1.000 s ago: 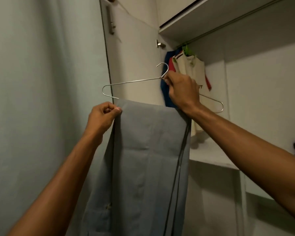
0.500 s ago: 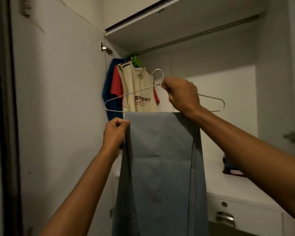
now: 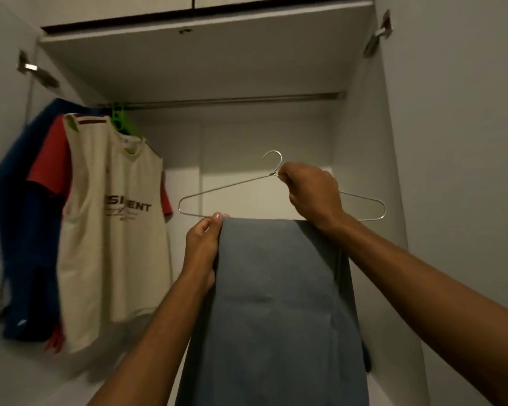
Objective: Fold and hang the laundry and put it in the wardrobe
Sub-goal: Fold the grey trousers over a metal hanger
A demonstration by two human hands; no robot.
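Note:
Grey trousers [image 3: 276, 303] hang folded over the bottom bar of a thin metal wire hanger [image 3: 217, 189]. My right hand [image 3: 311, 191] grips the hanger just below its hook. My left hand [image 3: 203, 244] pinches the trousers' left edge at the bar. I hold hanger and trousers up inside the open wardrobe, well below the metal rail [image 3: 232, 99]. The hook is free and not touching the rail.
A cream printed sleeveless top [image 3: 112, 230] on a green hanger [image 3: 119, 118], a red shirt [image 3: 50, 159] and a blue garment [image 3: 18, 230] hang at the rail's left end. Wardrobe doors [image 3: 458, 171] stand open on both sides, with hinges showing.
My view has swung right and up to face the wardrobe's inside squarely. Both hands have carried the hanger and trousers rightward, past the hanging shirts, toward the middle under the rail.

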